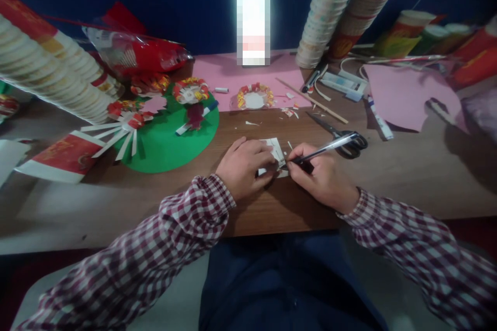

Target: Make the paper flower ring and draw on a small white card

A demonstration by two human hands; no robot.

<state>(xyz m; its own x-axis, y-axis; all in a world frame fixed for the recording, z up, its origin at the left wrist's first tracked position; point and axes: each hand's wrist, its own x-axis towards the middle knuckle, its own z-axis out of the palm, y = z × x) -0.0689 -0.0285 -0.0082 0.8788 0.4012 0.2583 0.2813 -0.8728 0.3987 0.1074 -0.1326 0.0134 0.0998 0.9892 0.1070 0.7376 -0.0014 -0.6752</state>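
right hand [322, 176]: fingers closed round pen [328, 148], tip at edge of white paper piece [277, 149]. left hand [246, 166]: fingers loosely bent, laid over paper, not wrapped round it. paper on brown table [258, 217], between hands. scissors [330, 128] just beyond right hand. green sheet [163, 152] farther left.

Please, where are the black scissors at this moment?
In the head view, the scissors lie on the table right of centre, partly hidden by the pen in the right hand, near the wooden stick.
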